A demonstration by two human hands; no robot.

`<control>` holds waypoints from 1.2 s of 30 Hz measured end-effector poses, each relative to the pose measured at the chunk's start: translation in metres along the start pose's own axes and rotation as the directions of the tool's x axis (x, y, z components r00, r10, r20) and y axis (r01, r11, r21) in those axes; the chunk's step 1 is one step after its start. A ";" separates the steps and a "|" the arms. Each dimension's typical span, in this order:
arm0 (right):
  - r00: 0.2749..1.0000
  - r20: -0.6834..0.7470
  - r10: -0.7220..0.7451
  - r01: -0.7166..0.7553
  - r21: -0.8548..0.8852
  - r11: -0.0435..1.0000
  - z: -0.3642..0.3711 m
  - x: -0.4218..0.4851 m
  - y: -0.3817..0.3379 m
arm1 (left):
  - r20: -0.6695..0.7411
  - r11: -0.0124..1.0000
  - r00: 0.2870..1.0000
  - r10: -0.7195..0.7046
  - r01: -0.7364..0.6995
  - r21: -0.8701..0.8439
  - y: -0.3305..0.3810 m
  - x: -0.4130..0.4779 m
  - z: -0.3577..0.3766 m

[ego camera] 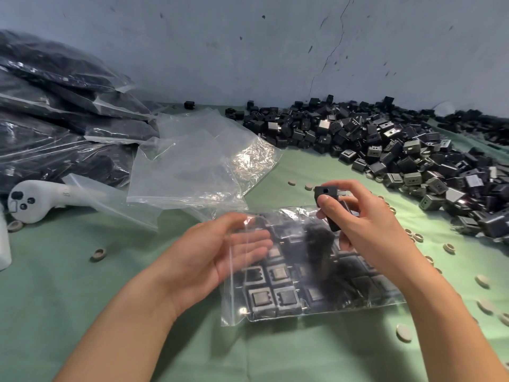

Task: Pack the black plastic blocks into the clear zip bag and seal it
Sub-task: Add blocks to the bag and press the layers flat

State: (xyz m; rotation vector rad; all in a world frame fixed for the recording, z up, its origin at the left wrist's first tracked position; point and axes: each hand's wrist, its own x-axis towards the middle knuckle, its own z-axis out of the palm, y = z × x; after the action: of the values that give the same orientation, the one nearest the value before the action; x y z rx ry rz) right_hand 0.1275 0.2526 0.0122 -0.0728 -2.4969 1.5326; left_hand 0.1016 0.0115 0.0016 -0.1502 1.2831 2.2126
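A clear zip bag (289, 312) lies on the green cloth in front of me, with several black plastic blocks lined up in rows inside it. My left hand (220, 249) has its fingers straight, reaching into the bag's open mouth at the left side. Above the bag's top edge, my right hand (363, 221) grips black blocks (327, 197), two as far as I can tell. A large heap of loose black blocks (385, 144) covers the right and back of the table.
Empty clear bags (198, 161) lie behind the open one. Filled, sealed bags (55, 111) are stacked at the left. A white handheld controller (35, 199) rests beside them. Several small pale rings (98, 254) are scattered over the cloth. A grey wall bounds the back.
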 end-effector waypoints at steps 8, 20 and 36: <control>0.991 0.135 -0.025 -0.012 0.267 0.964 0.017 -0.005 -0.022 | -0.185 0.434 0.540 0.821 -0.379 0.817 0.000 -0.008 -0.011; 0.936 0.334 -0.108 0.016 0.265 0.964 0.052 -0.013 -0.044 | 0.112 0.455 0.686 0.719 -0.585 0.671 -0.012 -0.021 0.010; 0.998 -0.060 0.007 0.018 0.405 0.914 0.017 -0.005 -0.033 | -0.220 0.750 0.917 0.334 -0.117 0.651 -0.001 -0.021 -0.047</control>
State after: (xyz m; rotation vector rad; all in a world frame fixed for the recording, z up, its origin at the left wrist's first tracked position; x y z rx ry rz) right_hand 0.1315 0.2212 0.0333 -0.0448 -2.0790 1.9788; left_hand 0.1106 -0.0361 -0.0167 -0.0987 2.2738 1.8570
